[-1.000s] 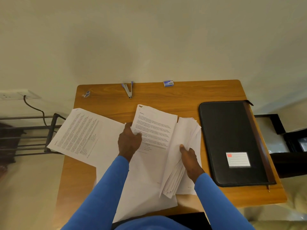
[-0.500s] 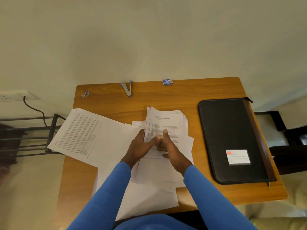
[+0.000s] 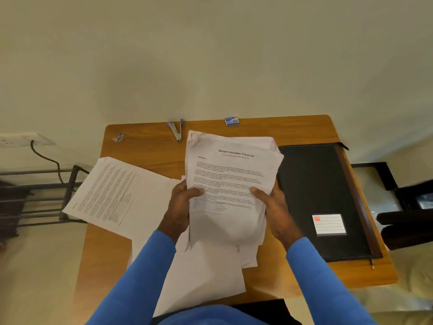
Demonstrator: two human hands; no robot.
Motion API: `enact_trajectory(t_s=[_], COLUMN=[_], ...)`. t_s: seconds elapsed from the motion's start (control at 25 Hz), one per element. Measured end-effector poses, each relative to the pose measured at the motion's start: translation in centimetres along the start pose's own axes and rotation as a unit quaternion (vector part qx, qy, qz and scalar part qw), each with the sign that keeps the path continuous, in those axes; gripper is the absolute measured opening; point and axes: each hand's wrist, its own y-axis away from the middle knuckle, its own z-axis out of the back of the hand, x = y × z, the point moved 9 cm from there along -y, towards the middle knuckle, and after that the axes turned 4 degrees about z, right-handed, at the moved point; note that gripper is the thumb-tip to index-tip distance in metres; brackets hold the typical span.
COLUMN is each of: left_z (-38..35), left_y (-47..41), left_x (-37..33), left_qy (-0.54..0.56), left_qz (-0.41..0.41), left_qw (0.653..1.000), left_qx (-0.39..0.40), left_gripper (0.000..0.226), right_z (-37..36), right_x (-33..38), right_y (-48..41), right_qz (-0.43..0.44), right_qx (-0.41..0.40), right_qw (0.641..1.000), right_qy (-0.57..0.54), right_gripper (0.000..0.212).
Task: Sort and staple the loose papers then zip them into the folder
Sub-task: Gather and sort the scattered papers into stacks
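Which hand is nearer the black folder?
Right. The right hand grips the paper stack at its right edge, beside the folder; the left hand grips the left edge, across the stack from it.

Dim warm light, wide-angle edge warping

Head-worn wide-angle view, forward and down, close over table [image 3: 145, 151]

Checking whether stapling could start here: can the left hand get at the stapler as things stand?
Probably not yet: the left hand grips the paper stack, as does the right hand. The stapler lies uncovered at the far edge of the table, so the way looks free once it lets go.
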Motion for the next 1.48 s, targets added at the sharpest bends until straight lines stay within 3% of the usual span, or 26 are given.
enact_trajectory(t_s=[0.12,0.24,0.32,0.48,0.56,0.72,0.88,1.0,1.12,1.24,1.32,1.36,1.48], left_z=[-0.5,-0.6,-1.4,-2.2,-1.4,-1.3,-2.3,-1.4,-1.4,-1.6,-2.1,-2.4,-3.7], left_y=[0.4,1.3,2.1,4.0,4.2,2.6,2.3,2.7,1.8,1.2,1.8,2.4,4.0], left_x=[-0.2,-3.1,-5.6,-9.2,-8.9,-5.6,-5.6,-5.0,-2.8,-4.3,-7.1,-8.8,-12.6], left_qy=[0.101,-0.073,-0.201,-0.218,-0.215,-0.293,-0.243,-0.217,-0.278,-0.317,-0.346,-0.393,-0.565], left_qz=[0.01,-0.047,-0.099,-0.197,-0.208,-0.143,-0.144,-0.152,-0.108,-0.133,-0.196,-0.241,-0.352], left_qw=[0.995,0.995,0.974,0.955,0.952,0.944,0.954,0.955,0.948,0.93,0.907,0.874,0.729], left_qx=[-0.013,-0.041,-0.03,-0.033,-0.058,-0.057,-0.097,-0.136,-0.109,-0.13,-0.14,-0.152,-0.159], left_gripper=[0.055,0.047,0.047,0.053,0.053,0.045,0.052,0.041,0.024,0.024,0.026,0.025,0.024], right_z=[-0.3,-0.3,-0.5,-1.1,-1.3,-1.3,-0.4,0.3,-0.2,-1.2,-1.0,-0.5,-1.2], right_x=[-0.1,1.2,3.9,9.3,9.2,3.5,2.9,2.3,-1.4,-1.0,1.7,3.9,11.2], right_y=[0.6,1.2,2.0,3.7,4.0,2.0,0.8,1.9,1.4,0.5,1.3,2.1,3.8], right_qz=[0.012,0.042,0.076,0.171,0.191,0.116,0.115,0.124,0.036,0.04,0.086,0.126,0.269], right_qx=[-0.016,-0.031,-0.046,-0.046,-0.047,-0.065,-0.121,-0.149,-0.122,-0.093,-0.13,-0.171,-0.218], right_qw=[1.0,0.999,0.996,0.984,0.98,0.987,0.981,0.978,0.987,0.988,0.976,0.957,0.876], right_qy=[-0.012,-0.006,0.006,0.009,0.033,0.091,0.096,0.074,0.094,0.119,0.155,0.196,0.335], right_gripper=[0.04,0.039,0.04,0.036,0.038,0.049,0.041,0.044,0.045,0.042,0.052,0.064,0.091])
